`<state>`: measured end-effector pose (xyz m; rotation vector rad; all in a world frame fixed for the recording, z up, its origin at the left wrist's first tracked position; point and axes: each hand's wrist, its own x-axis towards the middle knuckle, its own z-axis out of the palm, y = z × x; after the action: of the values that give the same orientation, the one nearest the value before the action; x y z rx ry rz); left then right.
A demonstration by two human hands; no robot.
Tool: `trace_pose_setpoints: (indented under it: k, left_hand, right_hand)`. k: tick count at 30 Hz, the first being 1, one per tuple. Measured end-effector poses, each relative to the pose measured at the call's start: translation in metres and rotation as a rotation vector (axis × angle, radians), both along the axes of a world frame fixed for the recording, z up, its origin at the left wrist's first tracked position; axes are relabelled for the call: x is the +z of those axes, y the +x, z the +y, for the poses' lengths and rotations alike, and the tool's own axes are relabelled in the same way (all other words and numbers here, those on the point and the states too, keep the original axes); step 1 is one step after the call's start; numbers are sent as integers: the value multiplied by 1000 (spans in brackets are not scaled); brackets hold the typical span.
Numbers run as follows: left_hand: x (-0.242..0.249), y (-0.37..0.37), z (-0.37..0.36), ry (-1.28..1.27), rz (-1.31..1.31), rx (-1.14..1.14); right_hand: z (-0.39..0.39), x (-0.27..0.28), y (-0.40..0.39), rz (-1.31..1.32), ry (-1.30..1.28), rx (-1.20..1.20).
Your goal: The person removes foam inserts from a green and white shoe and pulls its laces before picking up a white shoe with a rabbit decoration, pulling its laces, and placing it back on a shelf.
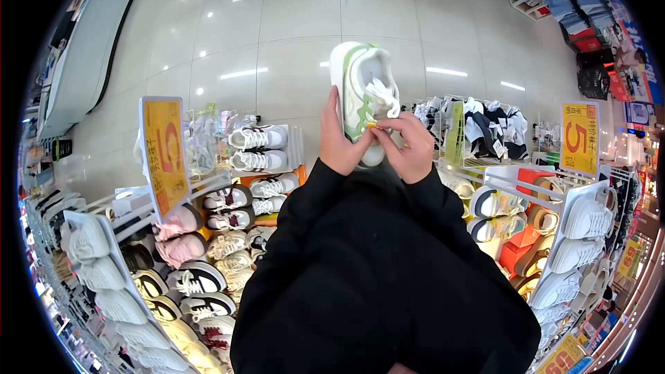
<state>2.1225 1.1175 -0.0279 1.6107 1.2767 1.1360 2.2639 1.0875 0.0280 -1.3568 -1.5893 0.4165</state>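
A white and green sneaker (355, 73) is held up in front of me over the tiled floor, its opening facing up. White laces (382, 97) lie bunched at its tongue. My left hand (341, 135) grips the shoe along its left side, with the thumb across the front part. At the toe end, the fingers of my right hand (409, 145) are pinched together on a small yellow thing (372, 125), too small to name. The left thumb is close beside that same spot.
Shelves of sneakers (258, 149) stand to my left, and more shoes (495, 202) to my right. A wire basket of socks (488, 128) is at front right. Yellow price signs (166, 156) rise on both sides. Folded clothes (575, 0) fill a stand at far right.
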Motion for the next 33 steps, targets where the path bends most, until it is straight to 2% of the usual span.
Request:
trace_pose_setpoints:
  k: [5,8,15,18,20,22,24,26,28,30,32,33]
  left_hand:
    - [-10,-11,56,92,-70,62]
    - [-12,-13,90,58,-169,107]
    - [-22,-21,178,49,-60,152]
    - [-16,-18,220,-12,-27,177]
    - [-32,-15,248,-28,-43,227]
    - [-36,-14,274,-76,-82,253]
    - [-68,-14,298,-115,-149,289]
    - [-90,-15,320,-211,-264,329]
    - [-84,-18,335,-276,-476,443]
    - [-103,-30,350,-254,-637,550]
    - [-85,-56,365,-252,-678,621]
    - [-87,-71,375,-237,-705,669]
  right_hand:
    - [60,-8,-9,-154,275,83]
    - [100,-5,-11,-201,296,140]
    - [201,-25,-9,-120,256,186]
    - [259,-22,-2,-31,50,168]
    - [301,-20,5,51,-106,171]
    - [340,-30,13,-44,-135,177]
    - [378,-39,11,-12,-177,233]
    - [411,-61,7,81,-347,285]
    - [441,-75,-8,35,-358,450]
    - [470,-108,-19,243,-712,658]
    - [493,-131,-42,467,-896,838]
    - [506,-126,-59,406,-1028,897]
